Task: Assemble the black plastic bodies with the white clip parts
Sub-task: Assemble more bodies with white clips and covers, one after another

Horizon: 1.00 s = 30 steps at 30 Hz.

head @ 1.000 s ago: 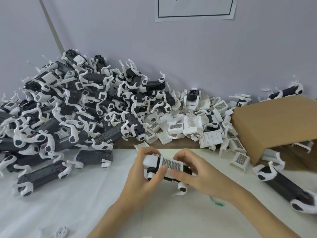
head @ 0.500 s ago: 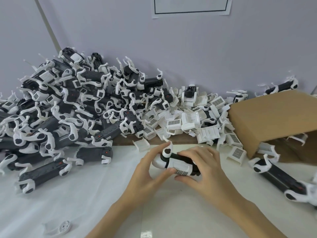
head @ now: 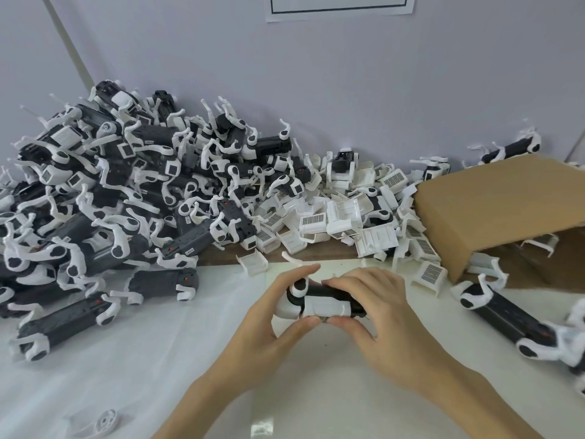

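We see open counter [head: 158, 359] near and left; far left the assembled pile [head: 120, 191], far right the cardboard box [head: 493, 210] block reach.

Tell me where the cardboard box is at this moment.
In the head view, the cardboard box lies tipped at the right, beside the loose white clips.

black body [head: 329, 293] | white clip part [head: 326, 308] wrapped around its middle | lying sideways, held above table
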Each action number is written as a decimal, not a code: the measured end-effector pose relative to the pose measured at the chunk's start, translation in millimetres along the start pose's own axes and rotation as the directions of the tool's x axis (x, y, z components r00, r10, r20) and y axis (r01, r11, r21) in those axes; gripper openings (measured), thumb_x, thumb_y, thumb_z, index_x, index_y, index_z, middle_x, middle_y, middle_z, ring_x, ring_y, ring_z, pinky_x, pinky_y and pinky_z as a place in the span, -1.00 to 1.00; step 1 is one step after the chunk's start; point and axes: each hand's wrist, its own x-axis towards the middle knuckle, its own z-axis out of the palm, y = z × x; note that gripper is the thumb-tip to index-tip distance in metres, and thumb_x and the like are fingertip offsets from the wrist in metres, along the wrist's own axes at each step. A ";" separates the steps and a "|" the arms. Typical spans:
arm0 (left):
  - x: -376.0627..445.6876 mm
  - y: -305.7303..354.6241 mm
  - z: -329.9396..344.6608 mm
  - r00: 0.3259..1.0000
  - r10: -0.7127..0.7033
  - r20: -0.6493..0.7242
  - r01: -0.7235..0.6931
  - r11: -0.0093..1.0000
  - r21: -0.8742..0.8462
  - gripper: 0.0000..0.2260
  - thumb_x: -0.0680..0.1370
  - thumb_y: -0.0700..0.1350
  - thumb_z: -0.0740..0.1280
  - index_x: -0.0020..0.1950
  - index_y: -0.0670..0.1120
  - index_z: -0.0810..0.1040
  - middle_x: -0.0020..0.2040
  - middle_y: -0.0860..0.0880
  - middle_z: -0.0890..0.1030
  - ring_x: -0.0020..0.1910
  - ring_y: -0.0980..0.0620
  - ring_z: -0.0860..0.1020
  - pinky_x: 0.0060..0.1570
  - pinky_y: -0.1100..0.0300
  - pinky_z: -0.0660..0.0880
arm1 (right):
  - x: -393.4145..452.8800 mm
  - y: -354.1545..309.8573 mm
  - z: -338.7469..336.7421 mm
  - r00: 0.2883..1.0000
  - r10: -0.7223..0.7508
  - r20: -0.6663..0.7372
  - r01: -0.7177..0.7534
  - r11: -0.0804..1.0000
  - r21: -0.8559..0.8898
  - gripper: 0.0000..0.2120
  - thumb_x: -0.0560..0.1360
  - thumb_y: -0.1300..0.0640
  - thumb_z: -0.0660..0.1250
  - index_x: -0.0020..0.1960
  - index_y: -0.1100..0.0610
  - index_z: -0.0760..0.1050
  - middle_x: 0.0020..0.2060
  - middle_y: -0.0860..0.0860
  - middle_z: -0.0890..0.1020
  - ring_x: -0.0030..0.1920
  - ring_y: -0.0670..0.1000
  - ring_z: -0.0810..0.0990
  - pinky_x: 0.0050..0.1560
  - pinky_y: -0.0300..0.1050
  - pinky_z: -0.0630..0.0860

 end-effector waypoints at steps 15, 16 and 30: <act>-0.8 5.8 1.4 0.999 0.019 -0.025 -0.021 0.996 -0.081 -0.66 0.64 -0.12 0.44 0.39 0.02 0.47 0.26 0.10 0.60 0.32 -0.05 0.56 0.29 0.29 0.43 | 1.1 -1.3 -8.5 0.998 -0.050 0.037 0.049 0.998 0.026 -0.65 0.63 0.03 0.36 0.37 0.14 0.56 0.10 -0.09 0.57 0.06 0.01 0.48 0.11 -0.14 0.45; -0.8 6.8 1.5 0.999 0.025 -0.030 -0.027 0.996 -0.083 -0.66 0.64 -0.12 0.45 0.38 -0.01 0.48 0.25 0.10 0.60 0.31 -0.04 0.57 0.28 0.30 0.44 | 1.3 -1.8 -9.9 0.998 -0.054 0.039 0.052 0.998 0.027 -0.65 0.63 0.03 0.35 0.36 0.14 0.57 0.09 -0.10 0.56 0.05 0.01 0.48 0.10 -0.15 0.45; -5.4 11.2 7.8 0.997 -0.033 -0.074 0.026 0.995 -0.094 -0.72 0.67 -0.02 0.39 0.37 0.06 0.49 0.15 0.13 0.60 0.16 0.03 0.58 0.15 0.35 0.44 | -0.8 -3.0 -7.3 0.998 -0.042 0.051 0.037 0.996 0.084 -0.68 0.67 0.14 0.25 0.39 0.16 0.56 0.12 -0.09 0.57 0.11 -0.04 0.48 0.15 -0.18 0.45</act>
